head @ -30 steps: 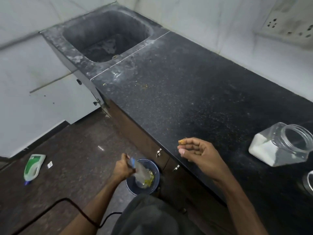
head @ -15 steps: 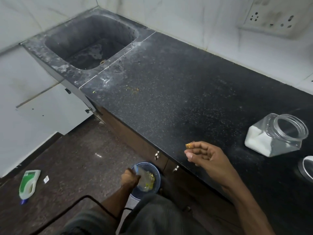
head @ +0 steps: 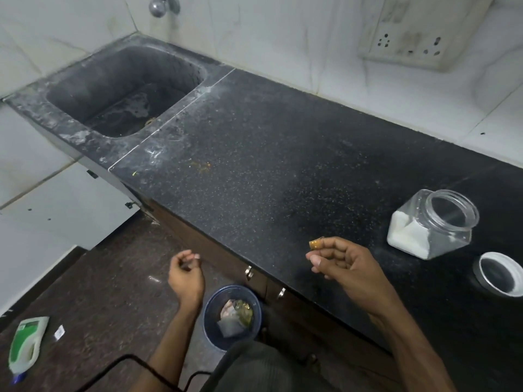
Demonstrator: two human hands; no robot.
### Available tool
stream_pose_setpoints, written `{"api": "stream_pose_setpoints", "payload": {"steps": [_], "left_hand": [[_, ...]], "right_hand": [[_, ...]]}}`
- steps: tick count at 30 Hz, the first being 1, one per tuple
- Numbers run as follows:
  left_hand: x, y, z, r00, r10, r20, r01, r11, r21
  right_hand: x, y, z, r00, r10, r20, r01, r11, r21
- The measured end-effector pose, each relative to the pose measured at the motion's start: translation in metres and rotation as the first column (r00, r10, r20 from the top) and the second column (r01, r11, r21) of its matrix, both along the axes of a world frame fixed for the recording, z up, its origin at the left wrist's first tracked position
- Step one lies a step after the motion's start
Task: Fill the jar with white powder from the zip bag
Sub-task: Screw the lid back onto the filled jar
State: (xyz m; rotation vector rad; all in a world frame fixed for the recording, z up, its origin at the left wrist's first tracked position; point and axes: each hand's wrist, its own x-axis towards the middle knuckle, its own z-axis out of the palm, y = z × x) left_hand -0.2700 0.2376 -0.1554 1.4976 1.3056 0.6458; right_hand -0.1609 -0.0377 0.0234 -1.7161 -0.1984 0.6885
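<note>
Jar (head: 430,224) stands on the dark counter (head: 268,165), right side, uncapped. White powder (head: 407,236) fills its lower part; the upper part is clear. Lid (head: 499,274) lies just beside the jar. A crumpled clear bag (head: 229,322), likely the zip bag, sits in the blue bin (head: 210,315) on the floor below the counter edge. Left hand (head: 185,275) hangs above the bin, fingers loosely curled, holding nothing. Right hand (head: 345,264) is over the counter edge, pinching 1 small orange scrap (head: 316,244) at the fingertips. Judgement: pouring looks finished and the bag discarded. Remaining: bin the scrap, perhaps cap the jar.
</note>
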Motion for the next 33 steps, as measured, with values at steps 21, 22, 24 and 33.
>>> {"api": "stream_pose_setpoints", "payload": {"steps": [21, 22, 24, 33], "left_hand": [[0.228, -0.246, 0.210, 0.169, -0.985, 0.047, 0.852, 0.169, 0.496], [0.232, -0.256, 0.206, 0.117, -0.993, -0.022, 0.873, 0.092, 0.479], [0.235, -0.271, 0.197, 0.047, -0.991, -0.127, 0.894, -0.015, 0.448], [0.233, -0.284, 0.163, 0.103, -0.994, -0.037, 0.904, 0.078, 0.421]], "right_hand": [[0.068, -0.130, 0.055, 0.749, -0.524, 0.405, 0.532, 0.841, 0.103], [0.073, -0.141, 0.053, 0.725, -0.539, 0.428, 0.568, 0.820, 0.071], [0.083, -0.163, 0.042, 0.691, -0.544, 0.476, 0.643, 0.764, -0.059], [0.093, -0.227, -0.036, 0.913, -0.242, 0.330, 0.405, 0.421, -0.812]]}}
